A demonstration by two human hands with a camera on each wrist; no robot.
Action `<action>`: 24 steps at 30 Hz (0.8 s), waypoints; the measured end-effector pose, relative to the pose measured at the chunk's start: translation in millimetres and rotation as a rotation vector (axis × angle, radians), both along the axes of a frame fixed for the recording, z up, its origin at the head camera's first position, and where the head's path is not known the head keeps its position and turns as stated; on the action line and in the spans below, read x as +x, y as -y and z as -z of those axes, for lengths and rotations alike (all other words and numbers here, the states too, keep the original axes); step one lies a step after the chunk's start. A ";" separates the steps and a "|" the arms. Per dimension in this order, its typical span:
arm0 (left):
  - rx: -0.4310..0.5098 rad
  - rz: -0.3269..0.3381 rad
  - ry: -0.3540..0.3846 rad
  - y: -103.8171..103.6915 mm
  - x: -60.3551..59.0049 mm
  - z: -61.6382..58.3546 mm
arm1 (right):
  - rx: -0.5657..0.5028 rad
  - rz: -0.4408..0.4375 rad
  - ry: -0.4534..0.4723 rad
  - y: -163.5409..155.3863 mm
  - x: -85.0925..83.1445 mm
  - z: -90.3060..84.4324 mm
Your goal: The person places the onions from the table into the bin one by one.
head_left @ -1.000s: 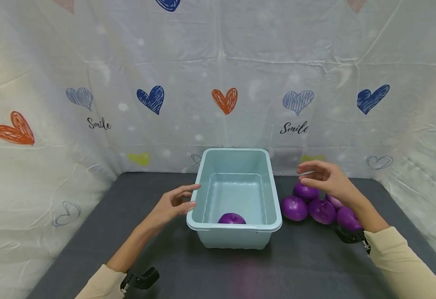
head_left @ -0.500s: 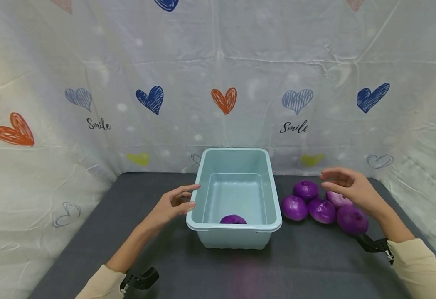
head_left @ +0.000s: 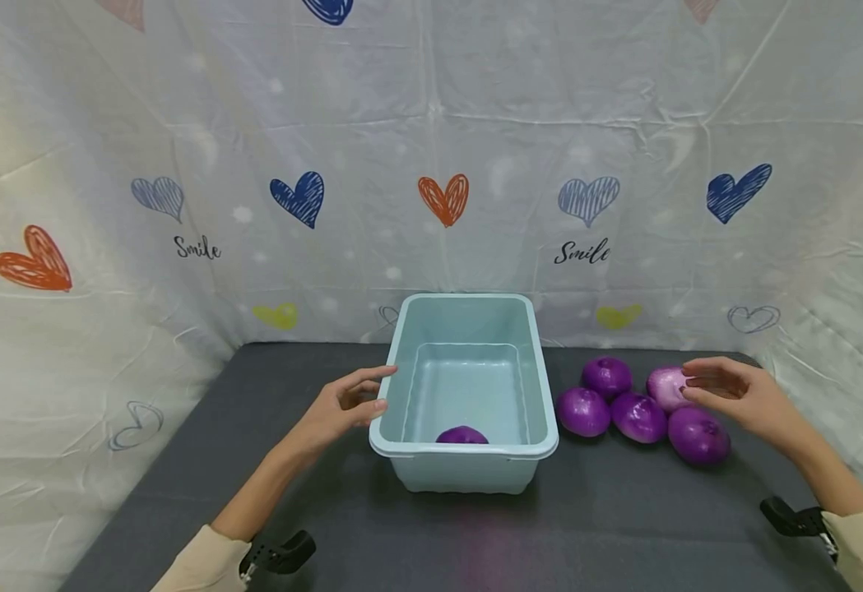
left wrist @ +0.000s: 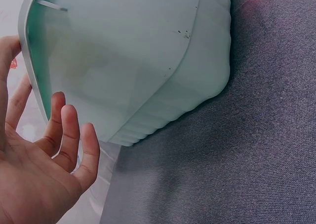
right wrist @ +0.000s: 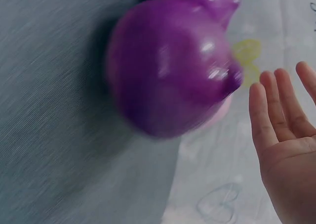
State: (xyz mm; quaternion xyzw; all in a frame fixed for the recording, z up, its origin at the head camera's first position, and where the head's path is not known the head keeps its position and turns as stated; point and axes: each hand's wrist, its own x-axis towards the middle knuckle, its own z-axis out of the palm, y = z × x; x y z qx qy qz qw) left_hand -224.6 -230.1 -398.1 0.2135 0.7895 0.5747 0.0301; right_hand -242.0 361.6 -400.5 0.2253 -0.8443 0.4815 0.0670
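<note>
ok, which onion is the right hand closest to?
The pale pink-white onion at the back right of the cluster; the right hand's fingertips are at it. The other onions are deep purple.

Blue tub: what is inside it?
One purple onion lies at the near end of the tub. The near rim covers its lower part. The rest of the floor shows bare.

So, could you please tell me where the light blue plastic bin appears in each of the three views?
Head view: the light blue plastic bin stands at centre on the dark grey table, one purple onion inside it.
Left wrist view: its outer wall fills the upper left, beside the left hand.
Right wrist view: not in it.
Shared landmark: the dark grey table, visible in every view.
</note>
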 end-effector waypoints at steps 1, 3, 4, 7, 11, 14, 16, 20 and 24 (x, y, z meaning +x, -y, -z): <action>-0.001 0.000 -0.001 -0.1 0.0 0.1 | 0.003 0.003 -0.002 -2.9 2.0 2.9; -0.003 0.000 -0.001 -0.1 -0.1 0.3 | 0.005 0.003 -0.007 -8.5 5.6 8.6; -0.004 0.000 -0.001 -0.2 -0.1 0.3 | 0.003 0.003 -0.006 -11.0 7.2 11.4; -0.003 -0.001 0.002 -0.1 -0.5 0.3 | 0.006 0.010 0.003 -17.5 11.8 18.8; 0.001 -0.002 0.004 -0.4 -0.5 -0.3 | 0.027 0.042 0.040 -24.5 17.2 27.0; 0.003 0.000 0.003 -0.6 -0.3 -0.5 | 0.032 0.042 0.081 -28.5 20.8 32.0; 0.001 0.002 0.003 -0.8 -0.3 -0.2 | 0.027 0.036 0.095 -30.1 22.1 35.7; 0.003 0.006 0.004 -1.1 -0.8 0.4 | 0.048 0.043 0.095 -30.3 21.4 42.0; 0.014 0.013 0.003 -0.7 -1.7 1.1 | 0.094 0.059 0.105 -28.8 18.5 44.6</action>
